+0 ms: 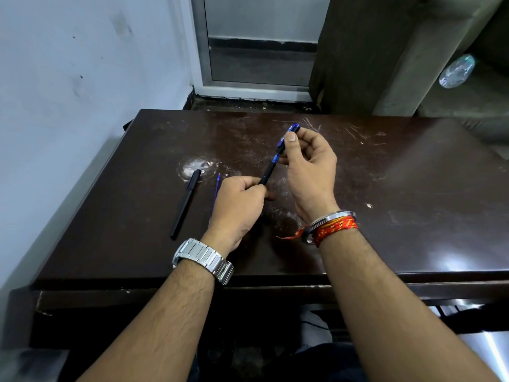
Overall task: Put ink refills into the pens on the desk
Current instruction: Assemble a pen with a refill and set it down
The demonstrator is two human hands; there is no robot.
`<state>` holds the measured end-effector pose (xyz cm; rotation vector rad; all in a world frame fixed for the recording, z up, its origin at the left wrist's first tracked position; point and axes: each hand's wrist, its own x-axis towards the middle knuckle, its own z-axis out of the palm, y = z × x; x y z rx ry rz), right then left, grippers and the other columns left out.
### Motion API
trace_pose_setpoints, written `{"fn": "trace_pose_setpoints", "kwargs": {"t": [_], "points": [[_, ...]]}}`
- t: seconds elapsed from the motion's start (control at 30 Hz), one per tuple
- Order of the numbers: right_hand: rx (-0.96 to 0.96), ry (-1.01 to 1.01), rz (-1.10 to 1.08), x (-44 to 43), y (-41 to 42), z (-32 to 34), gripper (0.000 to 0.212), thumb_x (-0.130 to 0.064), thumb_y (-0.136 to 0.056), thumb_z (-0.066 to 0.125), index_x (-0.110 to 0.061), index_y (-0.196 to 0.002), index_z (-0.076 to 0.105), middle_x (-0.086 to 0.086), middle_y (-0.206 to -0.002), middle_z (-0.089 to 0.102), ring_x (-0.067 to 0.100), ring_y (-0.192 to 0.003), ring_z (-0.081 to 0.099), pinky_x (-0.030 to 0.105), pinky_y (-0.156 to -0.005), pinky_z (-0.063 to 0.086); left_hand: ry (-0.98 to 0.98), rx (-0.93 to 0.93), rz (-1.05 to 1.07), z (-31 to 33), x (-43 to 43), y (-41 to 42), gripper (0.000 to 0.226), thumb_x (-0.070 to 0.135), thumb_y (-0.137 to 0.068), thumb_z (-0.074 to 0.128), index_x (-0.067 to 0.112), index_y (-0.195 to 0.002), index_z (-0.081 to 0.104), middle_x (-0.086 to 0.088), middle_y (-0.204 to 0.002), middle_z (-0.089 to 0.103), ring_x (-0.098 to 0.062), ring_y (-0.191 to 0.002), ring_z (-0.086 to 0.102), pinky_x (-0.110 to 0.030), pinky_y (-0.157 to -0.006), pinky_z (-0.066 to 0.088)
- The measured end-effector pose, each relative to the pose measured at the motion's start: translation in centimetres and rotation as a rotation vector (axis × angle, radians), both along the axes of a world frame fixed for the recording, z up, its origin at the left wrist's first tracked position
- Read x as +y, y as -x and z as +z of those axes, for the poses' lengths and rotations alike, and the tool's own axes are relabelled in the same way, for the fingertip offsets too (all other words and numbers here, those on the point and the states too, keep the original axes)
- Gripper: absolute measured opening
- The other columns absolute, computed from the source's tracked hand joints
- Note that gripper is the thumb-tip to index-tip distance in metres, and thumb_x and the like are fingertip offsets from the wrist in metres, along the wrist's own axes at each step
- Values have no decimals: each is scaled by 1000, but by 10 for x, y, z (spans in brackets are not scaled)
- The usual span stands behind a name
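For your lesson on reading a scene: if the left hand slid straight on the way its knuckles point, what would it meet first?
Most likely the right hand, which holds the upper end of the same blue-and-black pen that the left hand grips; depth is unclear.

Above a scratched dark brown wooden desk (385,188), a person's left hand (239,202) and right hand (311,166) grip opposite ends of a slim black-and-blue plastic pen (276,157), tilted. A second, all-black capped pen (185,202) and a thin blue ink refill (217,188) lie side by side to the left.
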<state>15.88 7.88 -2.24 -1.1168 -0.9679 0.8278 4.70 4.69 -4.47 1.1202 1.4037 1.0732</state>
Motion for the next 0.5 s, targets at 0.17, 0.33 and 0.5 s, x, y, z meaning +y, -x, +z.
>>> {"fn": "trace_pose_setpoints", "kwargs": {"t": [0.17,0.33,0.5], "points": [[-1,37,17,2,-1,-3,8,-18,-96,61,-19,-104,65,-2,-87,72,5,-76,68,18,-68,55,10,-80,33,6,0,1,26,20,-67,53,26,-61,78,-39,-92,66,-14,-48,42,-27,-48,31],[26,2,1,2,0,-3,8,-17,-97,60,-18,-104,64,0,-89,71,9,-80,67,26,-73,58,3,-120,32,7,0,1,29,15,-70,52,25,-62,78,-38,-90,67,-14,-46,40,-24,-46,28],[61,-34,-24,1,0,0,7,-14,-97,59,-20,-100,63,-5,-82,70,1,-68,65,22,-69,57,-3,-90,23,5,1,1,30,16,-70,52,27,-59,78,-3,-70,76,-5,-50,50,-27,-51,35]]}}
